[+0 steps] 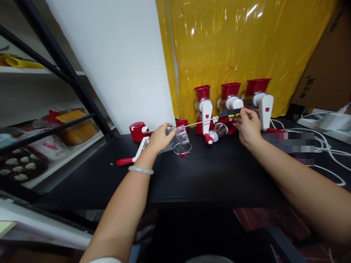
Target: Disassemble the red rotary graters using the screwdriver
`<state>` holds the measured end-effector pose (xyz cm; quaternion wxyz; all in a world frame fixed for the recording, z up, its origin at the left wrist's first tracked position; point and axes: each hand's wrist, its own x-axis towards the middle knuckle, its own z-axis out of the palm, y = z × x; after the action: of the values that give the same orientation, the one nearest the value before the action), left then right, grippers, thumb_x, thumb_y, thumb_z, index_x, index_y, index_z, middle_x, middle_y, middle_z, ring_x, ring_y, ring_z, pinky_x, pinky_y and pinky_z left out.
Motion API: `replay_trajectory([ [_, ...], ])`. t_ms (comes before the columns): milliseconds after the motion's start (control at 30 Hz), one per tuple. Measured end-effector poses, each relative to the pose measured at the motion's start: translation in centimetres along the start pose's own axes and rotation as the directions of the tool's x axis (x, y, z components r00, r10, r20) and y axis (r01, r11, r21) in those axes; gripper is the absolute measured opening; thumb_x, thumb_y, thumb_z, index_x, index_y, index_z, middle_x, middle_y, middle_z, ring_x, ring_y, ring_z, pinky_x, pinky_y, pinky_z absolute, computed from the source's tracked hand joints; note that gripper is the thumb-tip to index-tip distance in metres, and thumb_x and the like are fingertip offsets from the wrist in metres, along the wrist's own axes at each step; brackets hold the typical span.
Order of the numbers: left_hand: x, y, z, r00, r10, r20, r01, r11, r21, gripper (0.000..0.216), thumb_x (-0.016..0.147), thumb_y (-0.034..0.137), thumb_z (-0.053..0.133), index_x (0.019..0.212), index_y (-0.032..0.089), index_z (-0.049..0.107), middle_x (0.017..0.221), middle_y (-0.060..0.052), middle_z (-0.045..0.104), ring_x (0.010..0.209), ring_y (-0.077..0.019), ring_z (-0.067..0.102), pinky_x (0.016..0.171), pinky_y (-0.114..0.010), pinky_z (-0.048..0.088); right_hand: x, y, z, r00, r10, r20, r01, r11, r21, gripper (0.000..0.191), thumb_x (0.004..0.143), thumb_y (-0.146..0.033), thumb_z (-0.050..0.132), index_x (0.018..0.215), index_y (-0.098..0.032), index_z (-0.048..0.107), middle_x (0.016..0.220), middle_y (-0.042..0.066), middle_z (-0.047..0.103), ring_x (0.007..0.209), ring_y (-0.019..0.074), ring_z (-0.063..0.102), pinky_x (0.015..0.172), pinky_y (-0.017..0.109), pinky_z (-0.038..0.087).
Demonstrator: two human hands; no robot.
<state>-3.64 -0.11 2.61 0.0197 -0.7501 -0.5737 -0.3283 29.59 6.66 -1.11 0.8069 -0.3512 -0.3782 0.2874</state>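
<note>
Remotely, left of three seemingly assembled graters (207, 109), I hold the housing (182, 136) in my left fingers (172, 134); my right fingers (248, 114) grip a screwdriver (229, 114). Farther left, base (137, 132) and crank (140, 149) lie unattached.

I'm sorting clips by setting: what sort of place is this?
Probably a workroom or storeroom: red-and-white graters stand on a black table, the right hand holds a screwdriver, and shelves hold plastic bags.
</note>
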Motion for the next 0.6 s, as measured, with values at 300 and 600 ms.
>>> replay_trajectory([
  [300, -0.01, 0.1, -0.07, 1.0, -0.009, 0.003, 0.009, 1.0, 0.014, 0.041, 0.093, 0.054, 0.046, 0.113, 0.022, 0.061, 0.106, -0.01, 0.068, 0.094, -0.025, 0.063, 0.082, -0.038, 0.047, 0.12, 0.05, -0.07, 1.0, 0.009, -0.006, -0.009, 0.999, 0.03, 0.033, 0.072, -0.037, 0.078, 0.094, -0.023, 0.058, 0.076, -0.005, 0.061, 0.06, 0.0088, 0.061, 0.049, 0.02, 0.051],
  [600, 0.02, -0.05, 0.06, 1.0, -0.002, 0.007, 0.002, 1.0, 0.0, 0.04, 0.093, 0.055, 0.045, 0.113, 0.023, 0.061, 0.109, -0.01, 0.068, 0.097, -0.025, 0.063, 0.085, -0.038, 0.047, 0.04, -0.21, 0.08, 0.996, 0.086, 0.01, -0.087, 0.994, 0.062, 0.024, 0.074, -0.029, 0.071, 0.094, -0.024, 0.058, 0.078, -0.004, 0.064, 0.065, 0.0105, 0.064, 0.05, 0.02, 0.05],
])
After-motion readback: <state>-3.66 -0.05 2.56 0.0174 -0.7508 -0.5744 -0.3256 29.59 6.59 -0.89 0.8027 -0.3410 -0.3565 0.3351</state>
